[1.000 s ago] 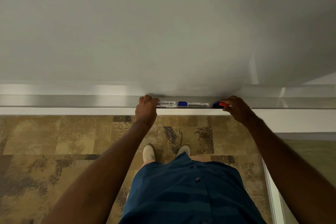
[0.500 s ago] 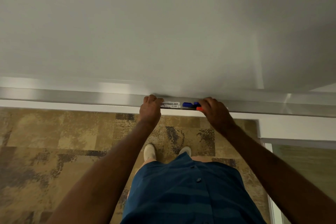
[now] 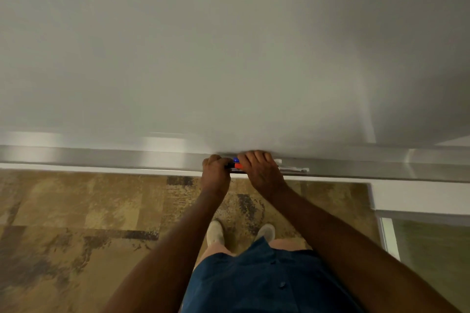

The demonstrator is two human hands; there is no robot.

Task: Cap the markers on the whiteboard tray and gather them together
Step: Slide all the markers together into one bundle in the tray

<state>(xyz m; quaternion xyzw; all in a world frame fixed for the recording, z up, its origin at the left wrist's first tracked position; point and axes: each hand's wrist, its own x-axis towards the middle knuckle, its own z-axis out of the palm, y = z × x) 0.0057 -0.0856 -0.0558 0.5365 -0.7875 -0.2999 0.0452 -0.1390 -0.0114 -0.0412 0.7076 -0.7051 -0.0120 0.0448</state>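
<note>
Hands: the left hand [image 3: 215, 175] and right hand [image 3: 262, 173] sit close together on the tray [image 3: 101, 159], fingers curled down over the markers.
Left hand: fisted over the left ends of the markers; whether it truly grips them cannot be told.
Right hand: laid flat-curled over the marker bodies, pressing on them; a firm grasp cannot be told.
Markers: a blue cap [image 3: 236, 159] and a red cap [image 3: 238, 165] show in the gap between the hands; two white barrel ends [image 3: 295, 169] stick out right of the right hand. The full count is hidden by the hands.
Tray: a long metal ledge under the whiteboard [image 3: 229, 46].
Around: patterned carpet [image 3: 76, 211], two pale shoes [image 3: 215, 232] and a blue shirt [image 3: 254, 282] below.
</note>
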